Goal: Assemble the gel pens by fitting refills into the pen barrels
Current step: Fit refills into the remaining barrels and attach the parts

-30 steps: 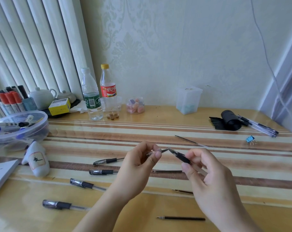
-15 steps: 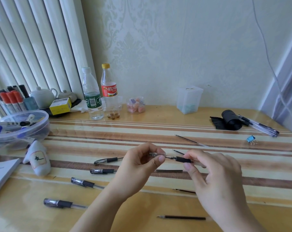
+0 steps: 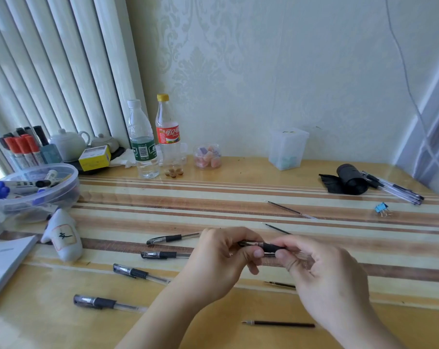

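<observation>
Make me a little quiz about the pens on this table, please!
1. True or false: both hands hold the same pen.
2. How many finished pens lie on the table to the left of the left hand? A) two B) four C) six
3. Fill in: the loose refill nearest the camera lies below the ____ hand.

Key:
1. True. The left hand pinches one end and the right hand the other.
2. B. Four capped pens lie there.
3. Right.
</observation>
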Motion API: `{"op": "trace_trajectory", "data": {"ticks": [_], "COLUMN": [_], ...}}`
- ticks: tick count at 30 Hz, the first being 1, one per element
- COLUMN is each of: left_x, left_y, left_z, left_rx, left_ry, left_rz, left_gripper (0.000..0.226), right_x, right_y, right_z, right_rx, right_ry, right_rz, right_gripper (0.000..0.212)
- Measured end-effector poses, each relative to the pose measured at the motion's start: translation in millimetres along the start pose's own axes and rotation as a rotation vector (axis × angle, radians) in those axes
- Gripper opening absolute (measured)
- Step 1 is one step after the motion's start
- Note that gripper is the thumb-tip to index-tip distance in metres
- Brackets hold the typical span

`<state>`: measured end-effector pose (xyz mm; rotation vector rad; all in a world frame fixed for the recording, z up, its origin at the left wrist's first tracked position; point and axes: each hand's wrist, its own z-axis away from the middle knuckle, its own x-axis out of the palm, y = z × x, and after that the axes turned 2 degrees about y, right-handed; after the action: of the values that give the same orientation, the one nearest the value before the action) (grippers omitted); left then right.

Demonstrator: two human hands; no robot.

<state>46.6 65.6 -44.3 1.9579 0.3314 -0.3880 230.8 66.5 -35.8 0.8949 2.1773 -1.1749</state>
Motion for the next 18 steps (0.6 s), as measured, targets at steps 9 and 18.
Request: {"op": "trace_trajectory", "data": {"ticks": [9, 18], "left_x": [-44.3, -53.6], "left_y": [-15.6, -30.5], "left_z": [-10.7, -14.7], "left_rx": [-0.151, -0.356], "left_ry": [0.423, 0.678], "left_rz": [0.094, 0.214], "left_gripper": [0.020, 0.012], "right_x": [14.9, 65.2], "right_y": [7.2, -21.0], "right_z": [-11.3, -83.2], "right_rx": [0.204, 0.176], "right_ry": [-0.206, -0.408], "right_rz": [-0.183, 0.119], "right_gripper": [0.017, 0.011]}}
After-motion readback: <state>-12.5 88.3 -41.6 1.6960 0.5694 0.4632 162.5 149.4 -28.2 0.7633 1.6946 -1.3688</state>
